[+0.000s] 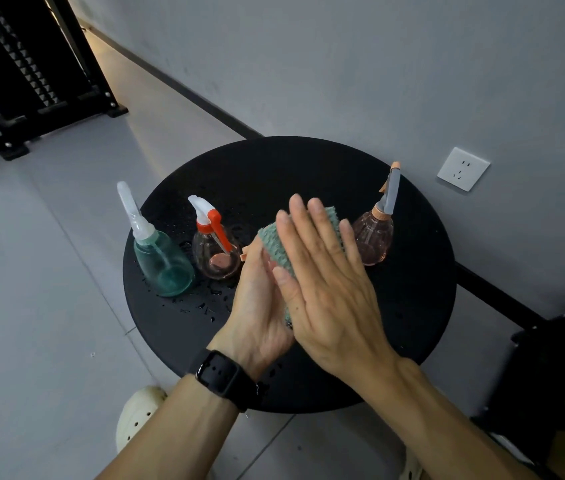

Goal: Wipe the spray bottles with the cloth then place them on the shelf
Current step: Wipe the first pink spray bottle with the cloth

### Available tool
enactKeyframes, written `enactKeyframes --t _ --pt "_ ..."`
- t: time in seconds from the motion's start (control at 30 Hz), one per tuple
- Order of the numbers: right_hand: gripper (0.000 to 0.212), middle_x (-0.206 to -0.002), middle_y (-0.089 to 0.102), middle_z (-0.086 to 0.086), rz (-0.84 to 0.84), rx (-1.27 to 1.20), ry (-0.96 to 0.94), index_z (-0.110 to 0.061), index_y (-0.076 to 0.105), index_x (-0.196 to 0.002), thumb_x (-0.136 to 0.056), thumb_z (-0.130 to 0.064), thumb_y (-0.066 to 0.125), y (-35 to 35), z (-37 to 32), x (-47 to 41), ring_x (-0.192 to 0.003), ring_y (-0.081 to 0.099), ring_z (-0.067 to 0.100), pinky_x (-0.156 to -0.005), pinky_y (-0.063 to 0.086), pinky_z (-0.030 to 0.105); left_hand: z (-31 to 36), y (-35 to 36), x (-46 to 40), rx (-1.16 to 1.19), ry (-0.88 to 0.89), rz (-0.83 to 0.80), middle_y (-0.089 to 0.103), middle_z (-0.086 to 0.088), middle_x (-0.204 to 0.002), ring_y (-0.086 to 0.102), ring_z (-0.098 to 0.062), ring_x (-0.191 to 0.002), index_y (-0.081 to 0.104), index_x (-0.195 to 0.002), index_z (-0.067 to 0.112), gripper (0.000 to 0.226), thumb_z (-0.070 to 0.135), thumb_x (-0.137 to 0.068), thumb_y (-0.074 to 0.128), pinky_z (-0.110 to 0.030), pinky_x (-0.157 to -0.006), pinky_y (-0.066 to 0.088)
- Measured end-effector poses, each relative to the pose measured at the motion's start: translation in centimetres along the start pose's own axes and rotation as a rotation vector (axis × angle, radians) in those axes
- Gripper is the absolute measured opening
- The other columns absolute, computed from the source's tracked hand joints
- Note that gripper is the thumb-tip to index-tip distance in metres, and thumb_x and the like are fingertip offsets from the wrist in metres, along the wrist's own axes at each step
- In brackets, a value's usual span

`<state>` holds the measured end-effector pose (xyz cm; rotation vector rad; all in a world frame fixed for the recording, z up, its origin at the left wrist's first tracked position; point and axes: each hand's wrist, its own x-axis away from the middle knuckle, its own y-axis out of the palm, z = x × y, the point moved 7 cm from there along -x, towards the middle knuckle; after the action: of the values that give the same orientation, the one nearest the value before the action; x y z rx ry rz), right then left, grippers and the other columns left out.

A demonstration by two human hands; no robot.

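With your right hand (pixel 326 289) flat, fingers straight and together, pressing the green terry cloth (pixel 276 242) against your cupped left hand (pixel 257 306), the 3 plastic spray bottles (pixel 217 244) just beyond your fingertips could topple on the wet round black table (pixel 423 306).

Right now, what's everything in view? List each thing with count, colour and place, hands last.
Table: one, black, round, against the wall, with water droplets.
Teal spray bottle: one, white nozzle, upright at the table's left edge.
Clear spray bottle: one, red and white trigger, upright beside the teal one.
Pink spray bottle: one, grey and orange top, upright on the table's right.
Cloth: one, green, pressed between both hands.
Wall socket: one, white, on the grey wall.
Rack: one, black, upper left.
Watch: one, black, left wrist.
Left hand: under the cloth.
Right hand: flat on the cloth.
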<state>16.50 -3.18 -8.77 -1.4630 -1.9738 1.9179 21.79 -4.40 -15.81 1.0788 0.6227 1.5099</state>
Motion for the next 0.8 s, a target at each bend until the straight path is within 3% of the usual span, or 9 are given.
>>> enactKeyframes --t 0.1,0.23,0.4,0.53,0.6,0.7,0.73,0.8 --pt "0.052 -0.161 0.013 0.005 -0.023 0.004 0.069 -0.011 0.017 -0.152 -0.104 -0.029 0.023 -0.3 1.2 -0.5 -0.150 0.004 0.016 -0.122 0.005 0.041 -0.1 -0.4 -0.2 -0.041 -0.002 0.028 0.063 -0.015 -0.134 0.061 -0.026 -0.125 0.065 -0.129 0.007 0.059 0.047 -0.107 0.027 -0.036 -0.106 0.047" --pt "0.055 -0.162 0.008 0.005 -0.035 -0.019 0.099 -0.011 0.012 -0.153 -0.103 -0.033 0.023 0.0 1.0 -0.7 -0.150 0.001 0.016 -0.122 0.005 0.041 0.0 -0.7 -0.3 -0.056 0.032 0.043 0.065 -0.014 -0.132 0.063 -0.025 -0.123 0.067 -0.126 0.007 0.062 0.046 -0.108 0.023 -0.036 -0.107 0.044" --pt "0.054 -0.163 0.002 0.007 -0.122 -0.017 0.022 -0.009 0.005 -0.152 -0.103 -0.032 0.006 1.5 -0.6 0.4 -0.150 -0.002 0.019 -0.121 0.012 0.048 1.0 -1.1 -0.2 -0.070 0.042 0.063 0.073 -0.012 -0.111 0.072 -0.021 -0.103 0.071 -0.111 0.006 0.056 0.046 -0.106 0.032 -0.031 -0.088 0.059" --pt "0.054 -0.162 0.008 0.006 -0.086 -0.011 0.011 -0.010 0.012 -0.152 -0.102 -0.027 0.024 1.1 -0.6 0.7 -0.150 0.002 0.018 -0.122 0.009 0.044 1.1 -0.9 -0.1 -0.070 0.022 0.050 0.075 -0.010 -0.096 0.074 -0.020 -0.090 0.077 -0.094 0.006 0.060 0.046 -0.105 0.034 -0.029 -0.076 0.061" --pt "0.055 -0.161 0.010 0.005 -0.036 -0.009 0.036 -0.010 0.014 -0.151 -0.101 -0.027 0.029 0.6 -0.3 0.8 -0.150 0.005 0.018 -0.122 0.009 0.042 0.8 -0.5 -0.1 -0.077 0.003 0.043 0.075 -0.011 -0.101 0.074 -0.021 -0.095 0.075 -0.101 0.006 0.058 0.048 -0.105 0.035 -0.029 -0.081 0.060" --pt "0.055 -0.161 0.011 0.005 0.025 -0.059 0.098 -0.010 0.014 -0.151 -0.102 -0.028 0.031 -0.2 0.7 0.5 -0.150 0.006 0.018 -0.122 0.011 0.042 0.7 -0.2 0.1 -0.173 0.015 0.078 0.069 -0.015 -0.123 0.066 -0.025 -0.117 0.066 -0.125 0.005 0.057 0.049 -0.102 0.040 -0.034 -0.099 0.051" --pt "0.055 -0.161 0.012 0.005 0.035 -0.102 0.124 -0.009 0.014 -0.151 -0.103 -0.030 0.029 -0.4 1.1 0.3 -0.150 0.006 0.017 -0.122 0.012 0.042 0.6 0.0 0.2 -0.210 0.023 0.072 0.067 -0.015 -0.126 0.064 -0.025 -0.120 0.065 -0.126 0.005 0.056 0.049 -0.100 0.043 -0.035 -0.102 0.049" --pt "0.055 -0.161 0.014 0.000 0.012 -0.240 0.200 -0.012 0.014 -0.152 -0.103 -0.035 0.025 -0.8 2.1 -0.1 -0.149 0.007 0.010 -0.121 0.013 0.033 0.6 0.2 0.2 -0.264 0.044 0.068 0.072 -0.009 -0.113 0.068 -0.020 -0.107 0.073 -0.110 0.012 0.046 0.048 -0.099 0.046 -0.035 -0.095 0.051"
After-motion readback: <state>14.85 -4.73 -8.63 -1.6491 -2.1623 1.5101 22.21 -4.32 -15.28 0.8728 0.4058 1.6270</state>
